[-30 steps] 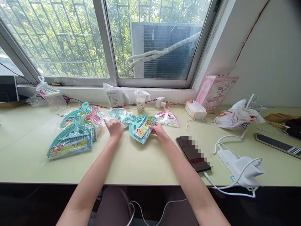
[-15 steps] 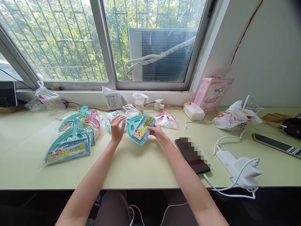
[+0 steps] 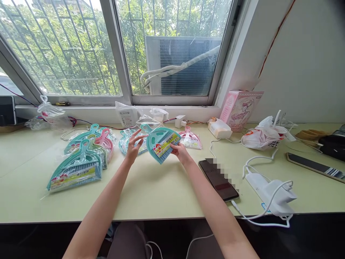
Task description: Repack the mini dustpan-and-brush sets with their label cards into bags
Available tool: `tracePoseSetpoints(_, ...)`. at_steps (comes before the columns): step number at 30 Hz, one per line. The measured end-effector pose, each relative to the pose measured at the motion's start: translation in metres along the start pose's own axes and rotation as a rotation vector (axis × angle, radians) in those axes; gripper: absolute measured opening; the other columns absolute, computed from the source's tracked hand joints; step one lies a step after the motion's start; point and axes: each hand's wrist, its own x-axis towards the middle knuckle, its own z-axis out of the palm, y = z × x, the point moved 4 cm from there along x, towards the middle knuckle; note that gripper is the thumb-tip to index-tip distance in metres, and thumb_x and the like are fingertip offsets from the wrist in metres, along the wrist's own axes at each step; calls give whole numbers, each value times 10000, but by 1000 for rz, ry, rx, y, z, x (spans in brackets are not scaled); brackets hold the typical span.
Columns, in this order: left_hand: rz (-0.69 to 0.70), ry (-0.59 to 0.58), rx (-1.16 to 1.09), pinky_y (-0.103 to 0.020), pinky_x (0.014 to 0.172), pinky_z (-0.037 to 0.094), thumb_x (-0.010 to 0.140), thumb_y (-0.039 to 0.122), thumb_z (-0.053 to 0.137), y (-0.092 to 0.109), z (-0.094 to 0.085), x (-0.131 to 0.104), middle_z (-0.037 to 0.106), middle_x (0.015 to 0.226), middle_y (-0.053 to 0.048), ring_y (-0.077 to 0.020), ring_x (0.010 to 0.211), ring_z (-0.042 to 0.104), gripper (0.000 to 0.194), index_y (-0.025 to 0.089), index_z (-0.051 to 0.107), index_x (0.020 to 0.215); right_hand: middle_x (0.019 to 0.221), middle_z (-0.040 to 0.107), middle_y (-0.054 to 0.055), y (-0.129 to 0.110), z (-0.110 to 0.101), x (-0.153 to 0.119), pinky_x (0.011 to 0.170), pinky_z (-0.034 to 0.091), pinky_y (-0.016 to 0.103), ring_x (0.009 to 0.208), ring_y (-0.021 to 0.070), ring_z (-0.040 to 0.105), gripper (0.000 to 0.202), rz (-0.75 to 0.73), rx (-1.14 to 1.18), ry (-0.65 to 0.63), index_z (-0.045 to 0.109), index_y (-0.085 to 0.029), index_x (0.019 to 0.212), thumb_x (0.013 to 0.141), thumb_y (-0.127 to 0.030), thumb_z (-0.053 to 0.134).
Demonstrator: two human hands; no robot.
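Dustpan (image 3: 161, 144) raised, pink set (image 3: 190, 138) behind, phone (image 3: 219, 180) nearby

Forearms (image 3: 110, 199) extended, left fingers (image 3: 137, 138) spread; right fingers (image 3: 175, 146) curled closed

Right hand (image 3: 181, 151) had some fingertips hidden behind teal dustpan set (image 3: 161, 144). Left hand's (image 3: 132, 149) contact with set was unclear; wrapped teal pack (image 3: 123, 143) lay partly hidden behind both. Phone (image 3: 215, 178) screen was partly pixelated. Dark-screened device (image 3: 7, 110), black bag (image 3: 332, 146) ran past side edges. White packet's (image 3: 126, 117) print was too small.
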Motion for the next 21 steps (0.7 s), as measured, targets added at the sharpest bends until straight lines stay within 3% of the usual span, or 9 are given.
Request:
tracePoseSetpoints(3, 37, -4, -18, -529, 1157, 344, 876, 388, 603, 2, -1, 0, 520, 1461, -46, -310, 1422, 398, 232, 296, 755, 1026, 922, 766, 63, -5, 0, -1, 721, 622, 309, 804, 192, 739, 233, -36, 6, -55, 656, -160, 910, 713, -141, 778)
tracePoseSetpoints(6, 59, 155, 110, -503, 1174, 329, 867, 362, 630, 8, -4, -5, 415, 1535, -45, -306, 1464, 335, 290, 318, 706, 1144, 935, 766, 67, -4, 0, -2, 744, 617, 318, 808, 195, 738, 262, -51, 23, -63, 659, -164, 917, 698, -172, 803)
tracePoseSetpoints(9, 40, 415, 226, -514, 1203, 270, 828, 349, 695, 15, -8, -15, 176, 1634, -105, -335, 1535, 135, 655, 306, 459, 1438, 904, 766, 51, 2, 1, 0, 750, 613, 310, 770, 181, 731, 291, -72, 81, -46, 661, -170, 922, 678, -184, 818)
tracePoseSetpoints(12, -12, 585, 249, -558, 1212, 220, 748, 329, 779, 18, -10, -22, 0, 1646, -176, -365, 1541, -53, 1030, 265, 145, 1557, 908, 765, 42, 8, 5, 0, 742, 611, 294, 769, 174, 727, 322, -100, 143, -57, 662, -174, 920, 653, -214, 838)
tracePoseSetpoints(15, -113, 562, 122, -567, 1150, 338, 708, 272, 792, 9, -7, -20, -32, 1632, -195, -391, 1532, 58, 1129, 286, 46, 1556, 921, 764, 45, 11, 9, 0, 754, 610, 316, 778, 187, 725, 369, -113, 151, -72, 664, -178, 931, 627, -250, 861)
tracePoseSetpoints(18, -100, 457, -37, -542, 1092, 422, 725, 184, 723, 4, -2, -17, -10, 1631, -160, -385, 1505, 195, 970, 317, 193, 1526, 918, 760, 48, 12, 10, -1, 753, 607, 338, 767, 193, 717, 385, -113, 103, -53, 665, -181, 917, 608, -272, 876)
tracePoseSetpoints(21, 4, 371, -33, -539, 1126, 386, 730, 121, 665, 8, 3, -16, 32, 1638, -119, -366, 1524, 138, 826, 319, 349, 1468, 902, 757, 39, 12, 10, -1, 730, 606, 339, 738, 186, 707, 363, -123, 41, -21, 674, -183, 896, 608, -281, 873)
